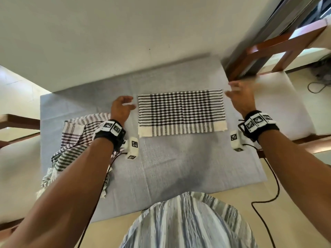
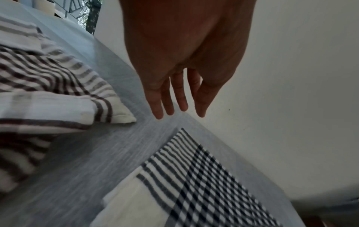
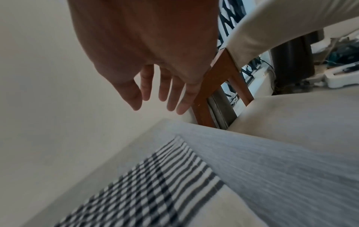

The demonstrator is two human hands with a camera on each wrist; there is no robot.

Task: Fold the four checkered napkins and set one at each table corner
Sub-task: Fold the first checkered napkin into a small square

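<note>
A black-and-white checkered napkin point(image 1: 181, 112) lies folded in half, flat on the grey table point(image 1: 170, 167), toward its far edge. The same napkin point(image 2: 194, 184) fills the lower part of the left wrist view, and the napkin point(image 3: 151, 184) also shows in the right wrist view. My left hand point(image 1: 122, 106) hovers just left of it, fingers relaxed and holding nothing. My right hand point(image 1: 240, 98) hovers at its far right corner, fingers spread and empty. A heap of unfolded checkered napkins point(image 1: 75, 145) lies at the table's left, partly under my left forearm.
The table stands against a white wall point(image 1: 125, 42). A wooden chair with a cream cushion point(image 1: 279, 111) stands at the right, another chair point(image 1: 16, 158) at the left. A black cable point(image 1: 275, 190) hangs off the right wrist.
</note>
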